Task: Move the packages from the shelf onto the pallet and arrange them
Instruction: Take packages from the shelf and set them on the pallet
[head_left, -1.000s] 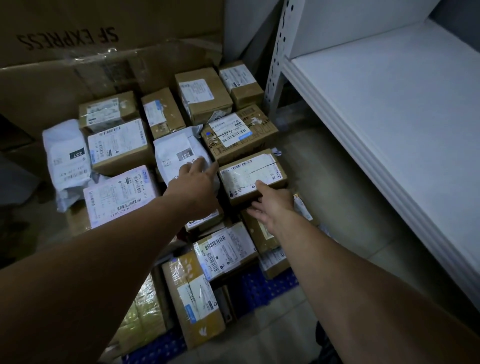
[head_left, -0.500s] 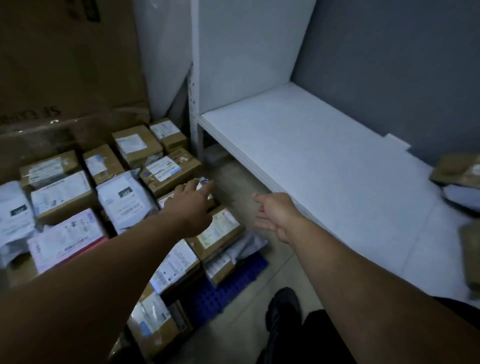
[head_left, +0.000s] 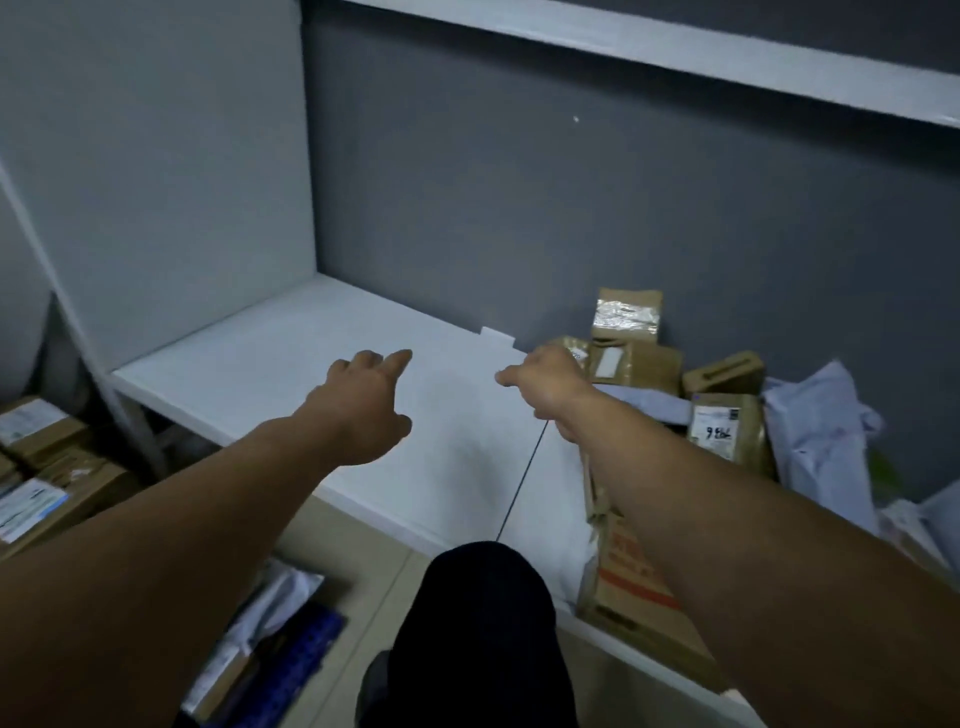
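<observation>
We have boxes (head_left: 57, 483) stacked at the blue pallet (head_left: 311, 636); a heap of packages (head_left: 636, 364) waits at the right end of the shelf (head_left: 270, 353). Our left hand (head_left: 363, 402) hovers empty, fingers loosely straight; our right hand (head_left: 548, 382) nears the heap, fingers hidden.

The right arm (head_left: 737, 525) is hiding much of the carton (head_left: 626, 571) below the right grip (head_left: 550, 384). Far left of the left grip (head_left: 363, 405), the frame edge is cutting off boxes (head_left: 52, 467) with unreadable labels.
</observation>
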